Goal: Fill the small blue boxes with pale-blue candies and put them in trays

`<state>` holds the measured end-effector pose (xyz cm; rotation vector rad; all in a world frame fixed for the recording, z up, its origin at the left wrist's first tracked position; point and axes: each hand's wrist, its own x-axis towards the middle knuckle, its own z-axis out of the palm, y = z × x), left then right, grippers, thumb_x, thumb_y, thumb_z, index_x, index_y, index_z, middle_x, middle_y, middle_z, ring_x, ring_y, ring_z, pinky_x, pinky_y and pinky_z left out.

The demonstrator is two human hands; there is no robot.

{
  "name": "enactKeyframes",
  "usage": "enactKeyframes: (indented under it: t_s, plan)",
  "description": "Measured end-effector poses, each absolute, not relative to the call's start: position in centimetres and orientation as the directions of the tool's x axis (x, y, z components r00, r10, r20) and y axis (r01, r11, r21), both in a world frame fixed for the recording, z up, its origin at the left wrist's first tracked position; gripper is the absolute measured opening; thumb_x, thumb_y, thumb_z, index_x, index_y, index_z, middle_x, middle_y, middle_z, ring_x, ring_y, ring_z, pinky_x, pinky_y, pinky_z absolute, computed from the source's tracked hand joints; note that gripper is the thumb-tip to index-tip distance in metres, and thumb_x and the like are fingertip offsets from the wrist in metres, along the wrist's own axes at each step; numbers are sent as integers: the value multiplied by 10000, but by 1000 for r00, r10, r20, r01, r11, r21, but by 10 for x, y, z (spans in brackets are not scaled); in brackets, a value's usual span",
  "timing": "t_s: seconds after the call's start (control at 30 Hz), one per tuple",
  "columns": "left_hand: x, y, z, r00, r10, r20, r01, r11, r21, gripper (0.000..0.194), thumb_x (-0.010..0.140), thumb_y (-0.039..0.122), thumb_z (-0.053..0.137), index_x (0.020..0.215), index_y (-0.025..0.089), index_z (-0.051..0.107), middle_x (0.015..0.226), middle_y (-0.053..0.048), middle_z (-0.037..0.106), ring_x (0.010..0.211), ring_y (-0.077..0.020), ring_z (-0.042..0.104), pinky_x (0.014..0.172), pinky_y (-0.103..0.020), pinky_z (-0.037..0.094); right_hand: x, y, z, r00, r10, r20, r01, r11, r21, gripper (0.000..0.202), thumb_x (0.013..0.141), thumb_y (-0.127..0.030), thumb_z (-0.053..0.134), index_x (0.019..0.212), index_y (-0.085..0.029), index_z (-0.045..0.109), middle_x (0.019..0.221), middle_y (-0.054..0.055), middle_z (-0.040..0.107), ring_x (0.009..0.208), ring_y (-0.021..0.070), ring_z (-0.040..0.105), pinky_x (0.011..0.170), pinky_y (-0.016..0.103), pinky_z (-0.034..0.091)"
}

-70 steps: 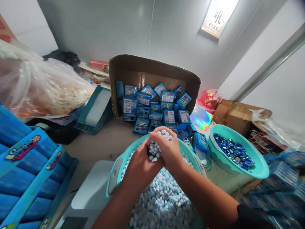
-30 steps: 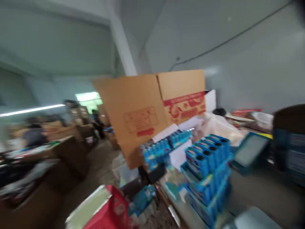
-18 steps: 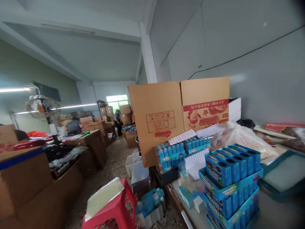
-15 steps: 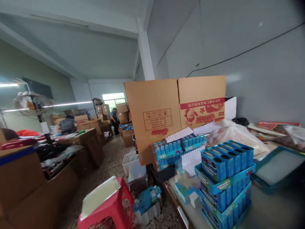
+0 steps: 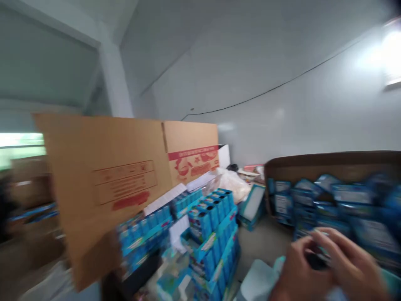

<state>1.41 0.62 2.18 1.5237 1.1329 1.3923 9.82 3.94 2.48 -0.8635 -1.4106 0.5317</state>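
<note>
1. The left hand (image 5: 297, 265) and the right hand (image 5: 351, 261) are together above the near right part of the table (image 5: 257, 242). Both are curled around one dark object (image 5: 315, 260). Because of blur, I cannot tell exactly what it is, or whether it is full.

2. Just beside the left hand, a turquoise rim (image 5: 278, 263) shows, perhaps of a basin; its contents are hidden. Next to it is a pale flat-topped plate (image 5: 257, 274).

3. Beyond the hands, toward the far right corner of the table, an open brown carton (image 5: 332, 159) holds many blue printed boxes (image 5: 354, 194). They lie in mixed directions, so I judge they are not arranged; if they are filled, I cannot tell.

4. Near the left edge of the table stands a stack of blue display trays (image 5: 216, 240). In the top tray, upright boxes with dark round openings (image 5: 206, 215) make an orderly row. This part seems done, but the tray's inside shows at its near end, so probably it can take more.

5. Farther left, other blue rows (image 5: 147, 236) also look arranged, with white sheets (image 5: 166, 199) beside them.
</note>
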Motion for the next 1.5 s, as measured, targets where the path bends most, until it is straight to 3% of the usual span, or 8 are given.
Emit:
enactKeyframes:
  t_s: [0.07,0.3,0.43,0.7,0.97,1.27,1.4,1.5]
  plan:
    - [15,11,21,64,923,380,60,-383,922,388,723,318,720,1066,137,730,1046,-89,750,960,-252,685,858,-327,540,108,40,29,137,749,648,109,639,-762,520,813,-703,587,678,-205,650,683,56,640,617,190,598,561,290,507]
    - [-1,47,5,129,855,502,344,-513,786,254,770,268,515,846,154,730,821,-52,664,819,-229,630,763,-314,505,112,59,35,260,747,612,-73,647,-759,367,909,-500,507,702,-200,552,752,20,566,712,157,543,676,255,476]
    - [-6,43,7,201,813,547,451,-572,685,292,809,336,520,844,178,763,887,-69,655,872,-241,640,793,-322,509,148,78,42,37,879,476,284,447,-848,460,996,-420,266,796,-168,595,807,55,618,779,157,579,694,246,461]
    - [7,26,18,149,771,619,564,-580,587,225,864,345,504,742,197,622,821,-28,620,820,-198,603,780,-302,463,190,97,38,-318,931,180,552,336,-763,234,817,-327,628,666,-161,693,566,-9,575,523,111,457,518,242,305]
    - [2,25,14,27,844,535,519,-470,714,300,844,390,562,647,212,423,777,-9,624,745,-164,593,708,-265,462,171,78,45,-395,904,166,549,377,-746,161,791,-250,680,836,-171,813,727,18,712,668,129,578,588,228,368]
    - [5,24,6,-147,951,272,273,-225,935,509,733,533,729,1082,168,672,929,-62,713,706,-172,645,611,-258,510,163,59,65,-321,929,182,796,369,-479,221,841,-239,634,700,-165,788,666,55,669,602,133,468,548,289,261]
    - [-4,26,1,-76,982,173,266,-147,953,645,742,578,711,1228,156,668,865,-57,741,657,-172,629,567,-255,507,153,56,58,-342,908,242,721,419,-552,295,848,-226,623,574,-170,715,616,40,609,586,132,448,547,288,251]
    - [-12,29,-4,34,993,115,256,-120,959,729,709,602,741,1265,137,664,968,-87,751,782,-217,674,688,-297,567,146,55,49,-343,900,271,614,433,-660,297,866,-249,610,597,-181,716,629,26,611,594,131,473,550,272,283]
